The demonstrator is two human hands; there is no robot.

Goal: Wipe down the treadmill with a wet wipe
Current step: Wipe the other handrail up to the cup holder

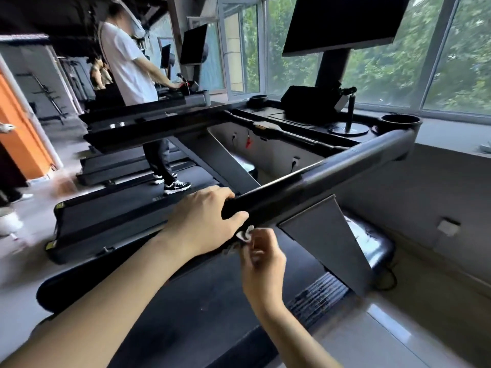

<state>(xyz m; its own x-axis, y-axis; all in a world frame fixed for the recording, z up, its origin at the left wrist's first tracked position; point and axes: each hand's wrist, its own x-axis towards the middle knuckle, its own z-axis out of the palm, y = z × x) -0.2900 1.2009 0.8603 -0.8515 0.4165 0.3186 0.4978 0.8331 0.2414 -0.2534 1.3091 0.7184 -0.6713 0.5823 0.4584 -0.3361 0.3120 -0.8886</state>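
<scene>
A black treadmill fills the view, its right handrail (313, 187) running from the console down toward me. My left hand (204, 219) grips the near end of that rail, fingers curled over the top and thumb underneath. Just below it, my right hand (261, 258) pinches a small crumpled white wet wipe (245, 234) against the underside of the rail's end. The belt (202, 296) lies dark beneath both arms. The console tray (297, 115) with a dark screen (342, 22) above it stands at the far end.
A person in a white shirt (125, 62) stands on the neighbouring treadmill (127, 208) to the left. Cup holders (400, 122) and a small stand (349, 123) sit on the console. Windows (425, 62) line the right wall; grey floor (398, 328) lies at lower right.
</scene>
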